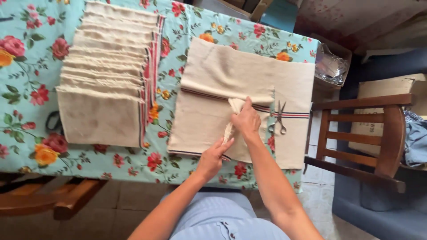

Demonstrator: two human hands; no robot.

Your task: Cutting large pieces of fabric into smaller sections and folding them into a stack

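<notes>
Fingers of my right hand pinch the upper end of a frayed cloth strip, and my left hand grips its lower end. It lies on the beige cloth, near its front edge. Scissors rest just right of my hand. A stack of folded cloths sits well apart, with flowered tablecloth free between. A wooden chair stands close to the table's right edge.

arms: bare to past the elbows, no sleeves in view | hands: no rings, no gloves | clothing: pale blue striped garment, small button, bottom centre
</notes>
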